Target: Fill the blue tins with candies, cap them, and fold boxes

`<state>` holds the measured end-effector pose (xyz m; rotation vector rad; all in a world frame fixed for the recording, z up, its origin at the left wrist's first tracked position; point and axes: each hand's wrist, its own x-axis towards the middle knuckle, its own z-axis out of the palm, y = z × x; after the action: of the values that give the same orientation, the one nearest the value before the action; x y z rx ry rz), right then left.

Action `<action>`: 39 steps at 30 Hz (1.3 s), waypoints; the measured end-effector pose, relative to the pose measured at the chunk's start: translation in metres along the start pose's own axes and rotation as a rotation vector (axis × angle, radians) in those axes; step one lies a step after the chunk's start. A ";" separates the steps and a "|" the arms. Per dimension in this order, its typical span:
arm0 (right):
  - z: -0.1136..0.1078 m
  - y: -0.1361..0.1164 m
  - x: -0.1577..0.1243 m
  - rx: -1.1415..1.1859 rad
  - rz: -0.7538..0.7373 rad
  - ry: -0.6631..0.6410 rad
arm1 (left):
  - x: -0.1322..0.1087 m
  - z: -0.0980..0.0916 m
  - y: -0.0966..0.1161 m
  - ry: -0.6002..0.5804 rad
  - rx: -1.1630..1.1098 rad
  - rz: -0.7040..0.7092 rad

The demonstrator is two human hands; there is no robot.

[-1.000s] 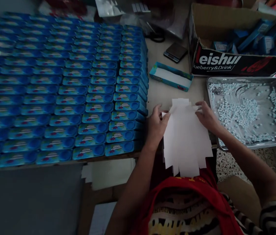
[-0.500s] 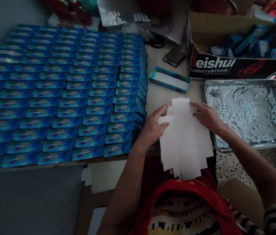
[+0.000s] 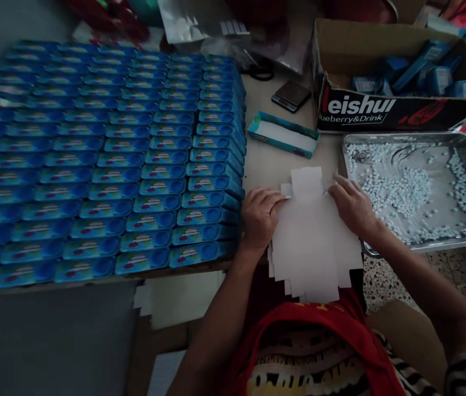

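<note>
A stack of white die-cut card sheets (image 3: 309,242) lies over the table's front edge and my lap. My left hand (image 3: 261,215) is at its upper left edge, thumb and fingers pressed together on a small flap of the card. At the upper right edge, my right hand (image 3: 350,204) has its thumb and forefinger near a card flap, slightly blurred, with fingers a little apart. Beyond the sheets sits an open blue tray-shaped box (image 3: 284,135) with a white inside.
Rows of blue packs (image 3: 158,192) cover the left side. A metal tray (image 3: 412,247) of small pale pieces stands at right. Behind are a printed carton (image 3: 401,113) holding blue boxes, a small scale (image 3: 291,96) and black scissors handles (image 3: 261,72). Plastic bags lie at the back.
My left hand has closed on a flap at the card's left edge, where its thumb and forefinger were apart. My right hand has moved slightly outward. The top sheet's left side has shifted.
</note>
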<state>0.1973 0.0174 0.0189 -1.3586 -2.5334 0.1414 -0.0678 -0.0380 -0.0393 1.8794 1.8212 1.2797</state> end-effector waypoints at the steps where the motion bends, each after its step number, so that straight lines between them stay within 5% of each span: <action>1: -0.003 0.000 -0.001 -0.004 0.012 0.050 | 0.001 -0.002 0.001 0.021 -0.015 -0.008; 14: -0.047 -0.013 -0.025 0.024 0.061 0.194 | 0.005 -0.031 0.038 0.115 -0.128 -0.156; 17: -0.052 -0.015 -0.022 0.243 0.122 0.147 | 0.001 -0.040 0.037 0.055 -0.370 -0.348; 22: -0.052 0.020 -0.007 0.920 0.362 -0.063 | -0.011 -0.044 0.048 -0.252 -0.929 -0.715; 25: -0.042 0.040 -0.008 1.218 0.474 -0.254 | -0.018 -0.036 0.057 -0.248 -1.076 -0.835; 28: -0.026 0.040 -0.018 1.314 0.623 -0.237 | -0.020 -0.026 0.057 -0.176 -1.128 -0.907; 33: -0.007 0.009 -0.032 1.211 0.672 -0.067 | -0.020 -0.018 0.053 -0.167 -1.167 -0.878; 37: 0.000 -0.023 -0.009 0.763 0.361 0.007 | -0.004 -0.004 0.054 -0.157 -1.033 -0.728; 39: 0.006 -0.037 0.015 0.470 0.248 -0.057 | 0.008 0.010 0.050 -0.146 -0.897 -0.732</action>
<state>0.1578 0.0095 0.0241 -1.4680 -2.1660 0.7775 -0.0270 -0.0376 -0.0072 0.7126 1.2899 1.2813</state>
